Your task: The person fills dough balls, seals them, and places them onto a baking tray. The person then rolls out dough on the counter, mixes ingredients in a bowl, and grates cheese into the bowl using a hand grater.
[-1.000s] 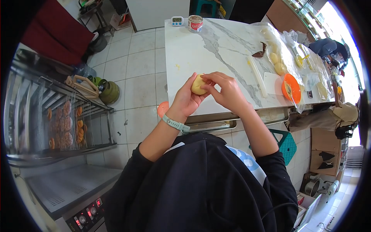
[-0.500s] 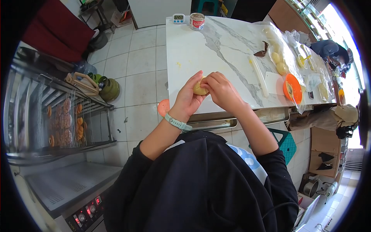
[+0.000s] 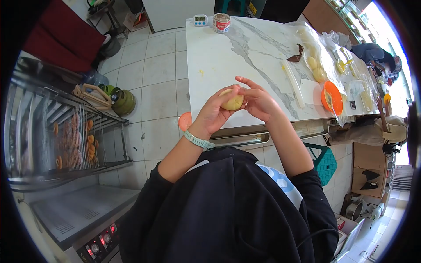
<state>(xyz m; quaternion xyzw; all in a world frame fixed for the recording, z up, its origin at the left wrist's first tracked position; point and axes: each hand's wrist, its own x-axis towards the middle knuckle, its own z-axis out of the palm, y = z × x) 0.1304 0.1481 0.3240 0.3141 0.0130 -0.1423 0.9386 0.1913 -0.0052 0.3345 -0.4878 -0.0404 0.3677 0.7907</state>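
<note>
A pale yellow dough ball (image 3: 233,102) sits between my hands, just over the near edge of the table. My left hand (image 3: 213,113), with a mint-green watch strap at the wrist, is closed around its left side and underside. Against its right side rests my right hand (image 3: 264,104), its thumb and lower fingers on the dough while one finger sticks up and away. Faint creases show on the dough's visible face. My fingers hide part of it.
On the marble-patterned table (image 3: 219,57) stand a timer (image 3: 200,20), a can (image 3: 221,23) and an orange bowl (image 3: 332,99). More dough balls (image 3: 316,69) lie under plastic at the right. Other people are at the far right. A rack of doughnuts (image 3: 74,140) stands left.
My right hand has opened from a pinch on top of the dough and turned to cup its right side. More of the dough shows now. A person at the far right has reached an arm out.
</note>
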